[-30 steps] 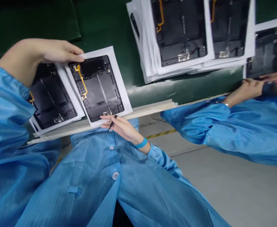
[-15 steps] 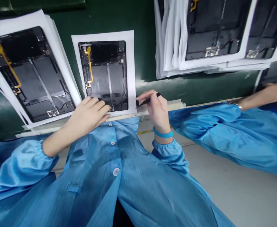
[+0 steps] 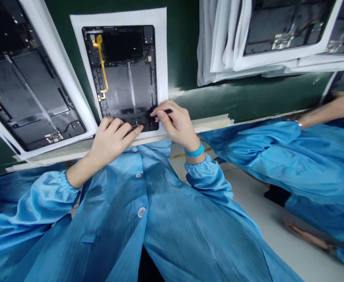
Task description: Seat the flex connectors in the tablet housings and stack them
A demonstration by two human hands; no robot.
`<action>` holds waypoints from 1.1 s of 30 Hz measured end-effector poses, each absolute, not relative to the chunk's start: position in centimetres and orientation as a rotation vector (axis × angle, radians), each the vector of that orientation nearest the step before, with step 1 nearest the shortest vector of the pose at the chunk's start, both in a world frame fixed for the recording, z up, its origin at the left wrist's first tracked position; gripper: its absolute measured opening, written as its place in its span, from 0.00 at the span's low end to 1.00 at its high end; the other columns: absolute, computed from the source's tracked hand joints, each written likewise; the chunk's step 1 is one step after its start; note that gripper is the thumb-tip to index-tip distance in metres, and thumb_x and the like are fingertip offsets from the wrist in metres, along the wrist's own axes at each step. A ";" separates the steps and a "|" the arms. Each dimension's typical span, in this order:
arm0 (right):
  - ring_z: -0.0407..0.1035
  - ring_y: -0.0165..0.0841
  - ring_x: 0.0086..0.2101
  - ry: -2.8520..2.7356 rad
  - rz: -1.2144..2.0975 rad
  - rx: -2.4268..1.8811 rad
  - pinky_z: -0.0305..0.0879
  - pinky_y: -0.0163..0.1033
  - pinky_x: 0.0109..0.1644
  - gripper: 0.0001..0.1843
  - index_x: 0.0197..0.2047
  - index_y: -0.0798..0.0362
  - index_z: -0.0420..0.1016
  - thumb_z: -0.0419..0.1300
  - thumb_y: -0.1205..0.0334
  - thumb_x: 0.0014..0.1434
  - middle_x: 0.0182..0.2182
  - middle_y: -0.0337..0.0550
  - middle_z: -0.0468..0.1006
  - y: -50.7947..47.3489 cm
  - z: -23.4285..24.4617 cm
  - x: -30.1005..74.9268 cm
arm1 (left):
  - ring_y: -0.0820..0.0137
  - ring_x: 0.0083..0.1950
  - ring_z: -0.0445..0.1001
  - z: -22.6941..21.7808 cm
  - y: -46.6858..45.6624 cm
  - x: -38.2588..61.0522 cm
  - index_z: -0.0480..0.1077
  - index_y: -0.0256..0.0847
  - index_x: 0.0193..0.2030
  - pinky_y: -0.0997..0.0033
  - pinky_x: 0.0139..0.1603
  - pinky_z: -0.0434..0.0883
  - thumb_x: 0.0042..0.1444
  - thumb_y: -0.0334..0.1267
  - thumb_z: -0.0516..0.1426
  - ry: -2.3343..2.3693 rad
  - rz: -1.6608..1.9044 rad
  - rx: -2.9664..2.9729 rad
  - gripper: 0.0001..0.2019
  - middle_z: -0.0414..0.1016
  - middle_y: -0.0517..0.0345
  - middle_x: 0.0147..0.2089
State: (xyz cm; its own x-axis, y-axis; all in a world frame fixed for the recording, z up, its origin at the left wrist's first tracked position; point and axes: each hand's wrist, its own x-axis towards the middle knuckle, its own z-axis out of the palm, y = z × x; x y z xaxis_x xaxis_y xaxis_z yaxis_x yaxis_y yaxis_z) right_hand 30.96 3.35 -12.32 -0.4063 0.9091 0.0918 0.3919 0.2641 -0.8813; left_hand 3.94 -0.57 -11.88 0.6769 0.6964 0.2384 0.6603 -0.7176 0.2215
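An opened tablet housing (image 3: 117,103) with dark internals lies on a white foam sheet (image 3: 162,51) before me. A yellow flex cable (image 3: 103,70) runs down its left side. My left hand (image 3: 110,137) rests over the housing's lower left edge, fingers spread, the index fingertip by a small connector board (image 3: 135,125) that it partly covers. At the lower right corner, my right hand (image 3: 177,122) is closed on slim black tweezers (image 3: 168,111). Most of the tool is hidden by the fingers, and its tip is hard to make out.
Another opened tablet housing (image 3: 27,90) lies on stacked foam sheets at left. At the upper right, a foam stack (image 3: 218,47) holds more housings (image 3: 289,27). A co-worker's hand (image 3: 340,102) and blue sleeve (image 3: 265,137) are at right. Tape lines the green table's (image 3: 183,39) front edge.
My right hand has moved left with the tweezers, from beside the foam sheet to over the housing's lower right corner. My left index finger now reaches further right. The view has shifted.
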 end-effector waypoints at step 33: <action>0.78 0.41 0.46 -1.915 1.005 -1.299 0.75 0.56 0.60 0.32 0.47 0.45 0.77 0.39 0.37 0.86 0.37 0.42 0.80 0.3 -13.1 28.8 | 0.46 0.86 0.65 -8.0 3.0 2.4 0.81 0.56 0.67 0.18 0.86 0.51 0.84 0.43 0.48 1.019 0.051 2.020 0.20 0.83 0.53 0.66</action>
State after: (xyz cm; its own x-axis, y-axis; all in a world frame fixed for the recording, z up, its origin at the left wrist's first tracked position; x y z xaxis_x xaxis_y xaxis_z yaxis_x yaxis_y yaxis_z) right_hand 28.75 0.31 -13.10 -0.3335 0.9403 0.0681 0.4782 0.2309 -0.8473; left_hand 2.38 3.05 -8.02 0.6671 0.6757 -0.3137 0.6412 -0.3065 0.7035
